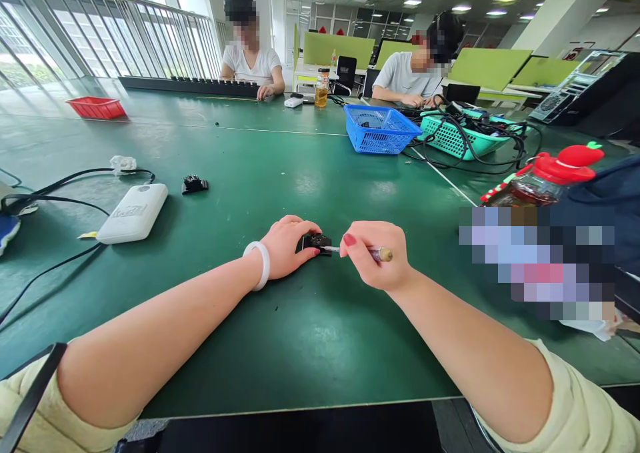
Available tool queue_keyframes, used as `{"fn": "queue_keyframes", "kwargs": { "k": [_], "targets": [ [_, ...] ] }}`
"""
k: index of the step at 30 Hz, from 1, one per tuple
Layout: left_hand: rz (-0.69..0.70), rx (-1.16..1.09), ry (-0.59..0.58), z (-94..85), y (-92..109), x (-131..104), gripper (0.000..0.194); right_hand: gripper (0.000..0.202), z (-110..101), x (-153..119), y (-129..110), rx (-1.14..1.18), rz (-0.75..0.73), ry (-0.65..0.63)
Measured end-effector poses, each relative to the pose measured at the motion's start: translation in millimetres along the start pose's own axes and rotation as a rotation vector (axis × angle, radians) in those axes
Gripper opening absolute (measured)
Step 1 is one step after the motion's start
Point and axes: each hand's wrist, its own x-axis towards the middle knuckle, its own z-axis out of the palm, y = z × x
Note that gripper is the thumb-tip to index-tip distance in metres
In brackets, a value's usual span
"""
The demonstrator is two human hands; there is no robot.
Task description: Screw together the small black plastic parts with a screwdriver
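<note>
Left hand (pixel 285 245) grasps black part (pixel 319 241), right hand (pixel 383 238) slim tool (pixel 379 254), with room to the green table's near edge (pixel 300 407)

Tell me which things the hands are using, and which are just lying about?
Being used:
black piece, under the left hand
thin tool, in the right hand

Seemingly just lying about:
white box
red basket
blue basket
red-lidded bottle
</note>
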Motion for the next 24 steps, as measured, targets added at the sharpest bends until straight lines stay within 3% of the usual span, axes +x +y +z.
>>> {"fn": "queue_keyframes", "kwargs": {
  "k": [5, 11, 15, 24],
  "targets": [
    [-0.007, 0.004, -0.005, 0.3, -0.4, 0.4, 0.032, 0.044, -0.1, -1.2, 4.4, -0.034, -0.091, -0.031],
    [-0.018, -0.002, 0.001, 1.4, -1.6, 1.5, 0.034, 0.044, 16.7, -3.8, -4.7, -0.263, -0.488, -0.178],
    [-0.03, 0.004, 0.003, 1.3, -1.3, 2.1, 0.033, 0.048, 30.9, -5.1, -10.7, -0.313, -0.638, -0.277],
    [-0.089, -0.029, -0.024, -1.7, 0.6, 1.9, 0.041, 0.044, 1.7, -1.5, 11.4, -0.258, -0.439, -0.103]
  ]
}}
